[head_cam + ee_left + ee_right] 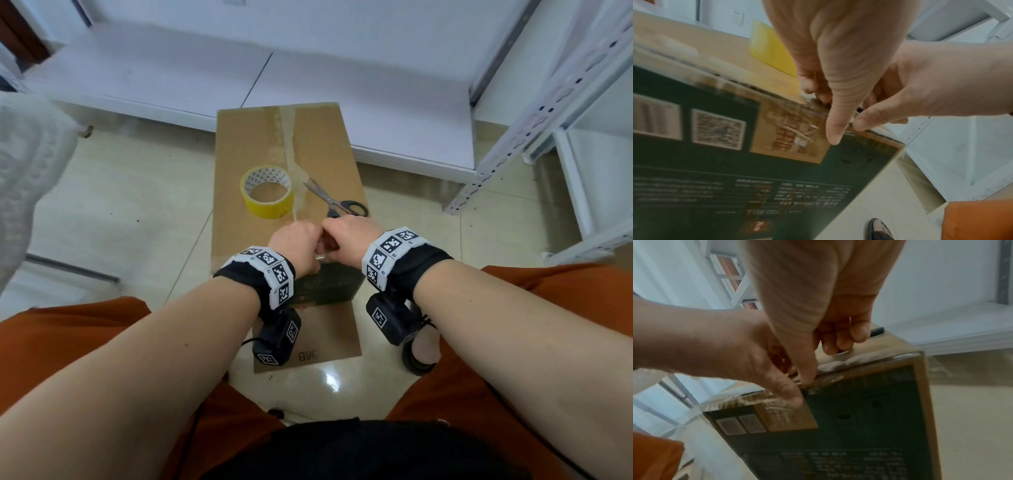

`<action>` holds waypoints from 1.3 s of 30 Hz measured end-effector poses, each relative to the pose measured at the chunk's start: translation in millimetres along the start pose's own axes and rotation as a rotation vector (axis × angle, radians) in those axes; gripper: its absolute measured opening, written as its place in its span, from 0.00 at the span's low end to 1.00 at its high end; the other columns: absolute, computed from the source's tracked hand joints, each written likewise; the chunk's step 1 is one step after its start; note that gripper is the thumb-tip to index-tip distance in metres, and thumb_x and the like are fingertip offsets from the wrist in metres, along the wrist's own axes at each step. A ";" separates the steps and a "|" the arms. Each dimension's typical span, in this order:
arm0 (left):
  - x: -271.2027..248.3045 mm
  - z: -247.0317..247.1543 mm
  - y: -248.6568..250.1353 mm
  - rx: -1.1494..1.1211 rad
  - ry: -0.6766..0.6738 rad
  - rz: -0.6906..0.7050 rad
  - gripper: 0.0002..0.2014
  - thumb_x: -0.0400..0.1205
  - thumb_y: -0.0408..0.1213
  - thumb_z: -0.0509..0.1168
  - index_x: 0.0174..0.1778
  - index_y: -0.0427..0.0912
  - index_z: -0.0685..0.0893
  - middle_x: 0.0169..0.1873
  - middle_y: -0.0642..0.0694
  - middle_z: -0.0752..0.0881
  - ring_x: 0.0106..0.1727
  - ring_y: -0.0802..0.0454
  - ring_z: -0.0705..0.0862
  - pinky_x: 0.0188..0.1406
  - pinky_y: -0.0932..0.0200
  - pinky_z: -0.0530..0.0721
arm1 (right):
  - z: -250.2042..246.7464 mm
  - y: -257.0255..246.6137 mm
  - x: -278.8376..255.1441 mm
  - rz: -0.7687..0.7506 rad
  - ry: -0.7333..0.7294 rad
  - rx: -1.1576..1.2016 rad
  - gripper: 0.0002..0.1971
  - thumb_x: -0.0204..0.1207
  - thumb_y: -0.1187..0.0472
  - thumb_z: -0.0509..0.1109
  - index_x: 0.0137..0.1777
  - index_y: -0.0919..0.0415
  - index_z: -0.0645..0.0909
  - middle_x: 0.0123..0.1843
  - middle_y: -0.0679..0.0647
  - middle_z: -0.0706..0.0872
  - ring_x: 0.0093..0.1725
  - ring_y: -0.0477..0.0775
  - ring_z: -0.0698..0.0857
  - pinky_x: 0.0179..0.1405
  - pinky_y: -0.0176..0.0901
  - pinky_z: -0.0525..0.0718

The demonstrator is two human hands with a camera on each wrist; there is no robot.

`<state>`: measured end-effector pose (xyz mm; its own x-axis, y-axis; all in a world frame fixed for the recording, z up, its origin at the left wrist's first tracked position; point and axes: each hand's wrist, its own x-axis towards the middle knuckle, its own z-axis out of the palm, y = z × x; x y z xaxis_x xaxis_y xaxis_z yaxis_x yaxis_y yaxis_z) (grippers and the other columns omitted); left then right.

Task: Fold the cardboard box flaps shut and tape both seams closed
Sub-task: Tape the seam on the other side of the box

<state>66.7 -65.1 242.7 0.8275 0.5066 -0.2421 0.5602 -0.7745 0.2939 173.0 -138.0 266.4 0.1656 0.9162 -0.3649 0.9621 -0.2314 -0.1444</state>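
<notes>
A tall cardboard box [260,144] stands on the floor with its top flaps shut and a clear tape strip [291,150] along the middle seam. On the top lie a yellow tape roll [267,192] and black-handled scissors [337,202]. My left hand [298,246] and right hand [349,236] meet at the near top edge, fingers curled. They pinch the tape end [809,113] where it folds onto the green printed front face [735,162]. The left thumb [835,129] points down that face. The right thumb [807,369] sits on the edge. The fingertips are hidden in the head view.
White boards [171,75] lie on the floor behind the box, and a white metal rack [548,102] stands to the right. A flat cardboard piece [325,342] lies under the box's near side. My orange-clad knees flank it, and a sandalled foot [421,353] is to its right.
</notes>
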 end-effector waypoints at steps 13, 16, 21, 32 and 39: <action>-34.7 -20.4 -68.8 -0.077 -0.078 -0.198 0.14 0.68 0.36 0.78 0.33 0.47 0.75 0.35 0.51 0.81 0.37 0.50 0.79 0.34 0.59 0.79 | -4.4 -19.0 17.1 0.113 -0.168 -0.252 0.05 0.72 0.65 0.70 0.46 0.57 0.78 0.48 0.55 0.85 0.48 0.60 0.85 0.45 0.50 0.85; -41.7 -22.0 -80.8 0.002 -0.070 -0.226 0.14 0.69 0.34 0.75 0.32 0.49 0.74 0.33 0.52 0.79 0.36 0.51 0.78 0.31 0.61 0.75 | -6.8 -27.3 23.6 0.110 -0.213 -0.281 0.12 0.70 0.63 0.74 0.52 0.62 0.80 0.43 0.55 0.83 0.44 0.60 0.86 0.43 0.52 0.87; -47.6 -29.4 -96.2 -0.023 -0.121 -0.256 0.15 0.68 0.35 0.77 0.32 0.47 0.74 0.33 0.51 0.81 0.38 0.49 0.80 0.33 0.59 0.78 | -11.8 -58.1 30.8 0.001 -0.147 -0.102 0.14 0.73 0.50 0.73 0.36 0.50 0.71 0.34 0.46 0.76 0.41 0.52 0.81 0.40 0.44 0.80; -68.8 -33.7 -141.9 -0.155 -0.115 -0.341 0.20 0.64 0.35 0.81 0.30 0.46 0.72 0.31 0.52 0.76 0.33 0.52 0.74 0.25 0.63 0.67 | -7.4 -71.4 45.6 0.017 -0.226 -0.184 0.16 0.69 0.60 0.75 0.31 0.50 0.69 0.45 0.53 0.84 0.46 0.56 0.84 0.43 0.47 0.84; -72.5 -30.0 -144.8 -0.257 -0.189 -0.517 0.14 0.67 0.38 0.81 0.34 0.37 0.82 0.34 0.42 0.89 0.34 0.48 0.85 0.37 0.53 0.87 | -10.0 -72.0 44.2 0.045 -0.232 -0.143 0.16 0.68 0.56 0.78 0.33 0.53 0.70 0.43 0.53 0.83 0.45 0.55 0.83 0.42 0.45 0.83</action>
<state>-73.3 21.6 245.4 0.4372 0.6987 -0.5663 0.8988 -0.3176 0.3020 113.2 -77.6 269.9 0.1708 0.8030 -0.5710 0.9784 -0.2065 0.0023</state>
